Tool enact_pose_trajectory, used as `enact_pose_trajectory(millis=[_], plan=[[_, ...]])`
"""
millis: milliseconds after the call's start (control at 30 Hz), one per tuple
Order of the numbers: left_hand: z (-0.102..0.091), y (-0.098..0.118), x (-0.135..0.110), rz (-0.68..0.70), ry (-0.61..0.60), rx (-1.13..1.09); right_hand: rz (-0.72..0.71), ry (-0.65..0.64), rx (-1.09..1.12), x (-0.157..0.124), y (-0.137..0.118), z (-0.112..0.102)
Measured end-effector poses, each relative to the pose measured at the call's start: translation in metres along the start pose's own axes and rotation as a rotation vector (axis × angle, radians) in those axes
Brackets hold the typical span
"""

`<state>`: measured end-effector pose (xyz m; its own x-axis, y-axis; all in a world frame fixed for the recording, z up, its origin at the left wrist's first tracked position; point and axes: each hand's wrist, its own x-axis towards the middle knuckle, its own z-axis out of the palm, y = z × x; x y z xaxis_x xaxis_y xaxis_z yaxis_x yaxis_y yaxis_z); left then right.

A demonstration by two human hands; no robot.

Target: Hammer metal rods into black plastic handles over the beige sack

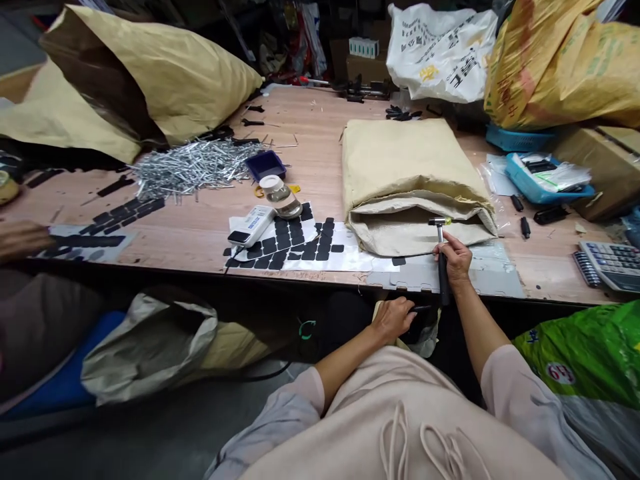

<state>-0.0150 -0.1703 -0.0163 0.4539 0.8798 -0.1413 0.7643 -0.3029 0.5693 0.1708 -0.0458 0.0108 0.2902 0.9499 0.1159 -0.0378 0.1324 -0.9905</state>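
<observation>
My right hand (pixel 454 259) is closed around the black handle of a small hammer (pixel 443 277), held upright at the table's front edge. Its metal head has a yellow tip and overlaps the mouth of a flat beige paper sack (pixel 400 153) lying on the table. Below the edge, near my lap, my left hand (pixel 395 320) is closed on a slim black piece (pixel 421 309); its kind is not clear. Under that hand is part of a pale bag (pixel 427 337). A grey plate (pixel 493 270) lies on the table beside my right hand.
Black adhesive pads on white sheets (pixel 345 257), a white device (pixel 253 225) and a jar (pixel 280 197) lie left of the sack. Farther left are a pile of metal rods (pixel 195 167) and another person's hand (pixel 23 241). A calculator (pixel 613 263) is at right.
</observation>
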Motion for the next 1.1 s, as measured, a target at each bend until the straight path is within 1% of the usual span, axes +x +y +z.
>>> enact_pose_trajectory(millis=[67,133,167,233,267,333,400,500,600,700,767,833,900,1000,1100], plan=[[-0.017,0.007,0.009,-0.058,-0.045,-0.049,-0.002,0.011,-0.004,0.0,-0.001,0.0],[-0.042,0.012,0.027,-0.051,-0.064,-0.148,-0.002,0.022,0.007,0.0,-0.001,0.0],[-0.057,0.013,0.04,-0.04,-0.041,-0.203,0.0,0.026,0.014,0.0,-0.001,0.0],[-0.083,0.008,0.069,-0.048,0.079,-0.284,0.007,0.021,0.02,0.0,-0.002,0.001],[-0.094,0.003,0.085,-0.081,0.168,-0.291,0.009,0.014,0.018,0.0,-0.002,0.001],[-0.11,-0.012,0.117,-0.192,0.306,-0.195,0.005,-0.003,-0.002,-0.001,-0.002,0.001],[-0.117,-0.027,0.145,-0.277,0.394,-0.039,-0.002,-0.02,-0.027,-0.001,-0.002,0.002],[-0.122,-0.041,0.176,-0.317,0.458,0.115,0.006,-0.036,-0.043,0.0,-0.002,0.002],[-0.126,-0.046,0.199,-0.318,0.485,0.163,0.014,-0.042,-0.04,0.001,0.0,0.002],[-0.131,-0.051,0.218,-0.349,0.414,0.183,0.013,-0.045,-0.045,0.001,0.0,0.002],[-0.131,-0.055,0.226,-0.376,0.356,0.2,0.007,-0.048,-0.055,0.001,0.0,0.002],[-0.128,-0.058,0.227,-0.393,0.335,0.212,-0.003,-0.052,-0.058,0.001,0.0,0.001],[-0.122,-0.06,0.221,-0.378,0.348,0.21,-0.01,-0.05,-0.044,0.001,0.0,0.001],[-0.109,-0.059,0.204,-0.284,0.413,0.197,-0.017,-0.039,-0.022,0.002,0.001,0.0],[-0.095,-0.05,0.187,-0.181,0.473,0.163,-0.022,-0.035,-0.018,0.003,0.003,0.0]])
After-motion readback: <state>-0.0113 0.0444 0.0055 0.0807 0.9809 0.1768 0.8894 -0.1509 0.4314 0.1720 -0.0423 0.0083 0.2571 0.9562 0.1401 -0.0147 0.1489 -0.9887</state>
